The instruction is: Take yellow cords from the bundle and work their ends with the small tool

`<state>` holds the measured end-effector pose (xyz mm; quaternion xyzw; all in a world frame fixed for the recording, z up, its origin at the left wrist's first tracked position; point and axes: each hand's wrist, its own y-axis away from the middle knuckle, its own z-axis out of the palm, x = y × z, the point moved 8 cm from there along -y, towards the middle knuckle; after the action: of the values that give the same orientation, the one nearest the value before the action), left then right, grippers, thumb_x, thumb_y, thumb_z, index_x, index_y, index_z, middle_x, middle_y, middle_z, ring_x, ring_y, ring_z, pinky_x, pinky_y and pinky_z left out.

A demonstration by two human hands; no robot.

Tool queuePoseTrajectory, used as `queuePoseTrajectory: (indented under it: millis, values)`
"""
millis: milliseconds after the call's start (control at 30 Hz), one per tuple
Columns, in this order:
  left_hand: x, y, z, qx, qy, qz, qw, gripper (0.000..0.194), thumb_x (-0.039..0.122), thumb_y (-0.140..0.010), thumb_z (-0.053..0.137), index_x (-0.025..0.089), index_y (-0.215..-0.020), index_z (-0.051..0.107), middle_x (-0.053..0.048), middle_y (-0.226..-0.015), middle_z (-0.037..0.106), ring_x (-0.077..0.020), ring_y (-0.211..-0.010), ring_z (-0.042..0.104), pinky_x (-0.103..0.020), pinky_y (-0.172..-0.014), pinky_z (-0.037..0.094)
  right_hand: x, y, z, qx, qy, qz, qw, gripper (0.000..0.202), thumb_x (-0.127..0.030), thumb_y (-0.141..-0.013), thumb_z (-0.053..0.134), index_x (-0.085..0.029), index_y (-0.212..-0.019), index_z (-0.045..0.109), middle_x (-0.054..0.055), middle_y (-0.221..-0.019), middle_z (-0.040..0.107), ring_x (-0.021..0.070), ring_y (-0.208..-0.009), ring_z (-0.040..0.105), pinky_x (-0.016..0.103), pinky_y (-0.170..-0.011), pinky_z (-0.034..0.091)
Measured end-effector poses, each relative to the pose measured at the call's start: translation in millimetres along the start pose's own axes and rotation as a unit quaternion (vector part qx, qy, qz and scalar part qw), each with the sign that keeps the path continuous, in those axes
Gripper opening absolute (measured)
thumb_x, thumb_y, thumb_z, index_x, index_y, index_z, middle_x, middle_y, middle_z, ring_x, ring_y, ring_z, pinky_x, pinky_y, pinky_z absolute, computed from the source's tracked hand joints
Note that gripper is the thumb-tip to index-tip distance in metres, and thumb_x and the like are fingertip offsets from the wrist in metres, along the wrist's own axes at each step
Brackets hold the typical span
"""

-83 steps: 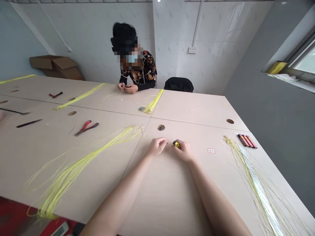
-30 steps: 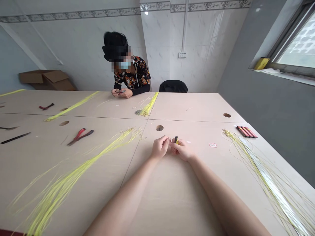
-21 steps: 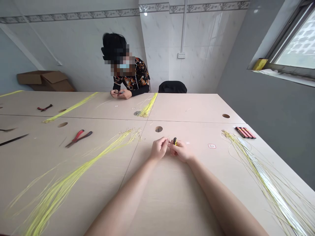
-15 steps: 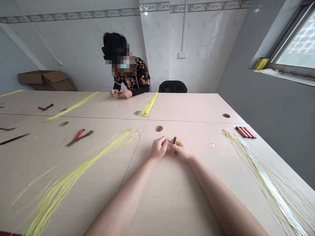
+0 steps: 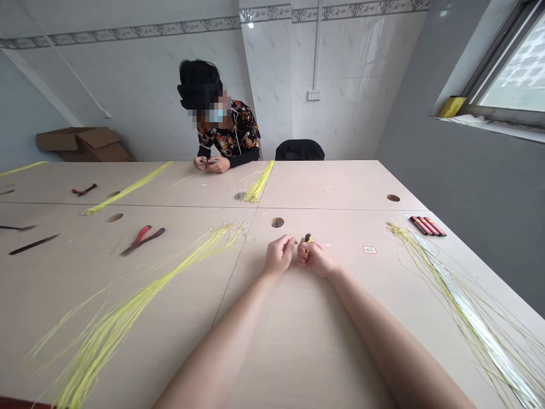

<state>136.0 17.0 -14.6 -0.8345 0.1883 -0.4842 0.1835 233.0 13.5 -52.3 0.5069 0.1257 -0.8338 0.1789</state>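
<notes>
My left hand (image 5: 280,255) is closed in a pinch, and a thin pale strand (image 5: 294,236) pokes up at its fingertips; its kind is too small to tell. Just to the right, my right hand (image 5: 317,258) wraps round a yellow lighter (image 5: 307,245) with a black top, held upright. A small gap separates the two hands. Left of them lies a long bundle of thin yellow cords (image 5: 164,275), with small gold-coloured bits at its far end. A second cord bundle (image 5: 443,289) lies on the right over a clear plastic sleeve.
Red-handled pliers (image 5: 142,240) and dark tweezers (image 5: 34,244) lie on the left of the table (image 5: 289,352). Several red lighters (image 5: 427,226) and a small label (image 5: 369,250) are on the right. Ahead is a round hole (image 5: 277,222). Across the table a co-worker (image 5: 227,136) handles something small.
My hands have drawn slightly apart, the right one moving to the right with the lighter. The view has shifted a little.
</notes>
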Motion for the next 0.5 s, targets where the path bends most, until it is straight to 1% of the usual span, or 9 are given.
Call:
queuePoseTrajectory:
  millis: [67, 133, 200, 333, 400, 500]
  values:
    - [2, 1, 0.0, 0.000, -0.001, 0.006, 1.000, 0.033, 0.037, -0.089, 0.040, 0.015, -0.071, 0.057, 0.003, -0.051, 0.045, -0.0083, -0.046, 0.039, -0.021, -0.048, 0.029, 1, -1, 1, -0.008, -0.006, 0.002, 1.000, 0.038, -0.047, -0.074, 0.055, -0.018, -0.055, 0.043, -0.004, -0.053, 0.036, 0.0088, -0.046, 0.039, 0.024, -0.047, 0.030]
    - [4, 2, -0.6, 0.001, 0.000, 0.013, 1.000, 0.032, 0.036, -0.089, 0.041, 0.015, -0.070, 0.057, 0.003, -0.051, 0.046, -0.0083, -0.046, 0.039, -0.021, -0.048, 0.030, 3, 0, 1, -0.009, -0.011, 0.015, 1.000, 0.039, -0.049, -0.075, 0.051, -0.018, -0.053, 0.043, -0.004, -0.050, 0.034, 0.0082, -0.042, 0.035, 0.024, -0.043, 0.026]
    - [6, 2, -2.2, 0.006, 0.004, 0.019, 1.000, 0.032, 0.035, -0.089, 0.041, 0.015, -0.071, 0.057, 0.003, -0.051, 0.046, -0.0083, -0.046, 0.039, -0.020, -0.048, 0.030, 2, 1, 1, -0.002, -0.006, 0.017, 1.000, 0.038, -0.046, -0.073, 0.049, -0.018, -0.049, 0.041, -0.005, -0.045, 0.032, 0.0078, -0.038, 0.031, 0.024, -0.041, 0.023]
    - [12, 2, -6.2, 0.017, 0.008, 0.034, 0.999, 0.032, 0.034, -0.089, 0.041, 0.015, -0.071, 0.057, 0.003, -0.052, 0.048, -0.0082, -0.046, 0.040, -0.020, -0.048, 0.031, -5, 3, 4, 0.004, 0.040, -0.029, 0.999, 0.035, -0.038, -0.071, 0.045, -0.019, -0.042, 0.039, -0.003, -0.039, 0.031, 0.0089, -0.037, 0.031, 0.025, -0.041, 0.023]
    - [13, 2, -7.3, 0.020, 0.010, 0.037, 0.999, 0.032, 0.034, -0.090, 0.041, 0.015, -0.070, 0.058, 0.002, -0.053, 0.050, -0.0082, -0.046, 0.041, -0.020, -0.048, 0.031, -6, 3, 3, 0.023, 0.053, -0.042, 0.997, 0.038, -0.038, -0.074, 0.044, -0.019, -0.041, 0.038, -0.003, -0.039, 0.030, 0.0090, -0.038, 0.032, 0.025, -0.042, 0.023]
    - [12, 3, -7.7, 0.022, 0.011, 0.034, 0.999, 0.032, 0.034, -0.090, 0.041, 0.015, -0.071, 0.058, 0.002, -0.053, 0.050, -0.0079, -0.045, 0.041, -0.020, -0.047, 0.030, -7, 3, -1, 0.064, 0.058, -0.060, 0.994, 0.044, -0.042, -0.079, 0.043, -0.020, -0.042, 0.036, -0.004, -0.039, 0.028, 0.0087, -0.038, 0.031, 0.026, -0.043, 0.022]
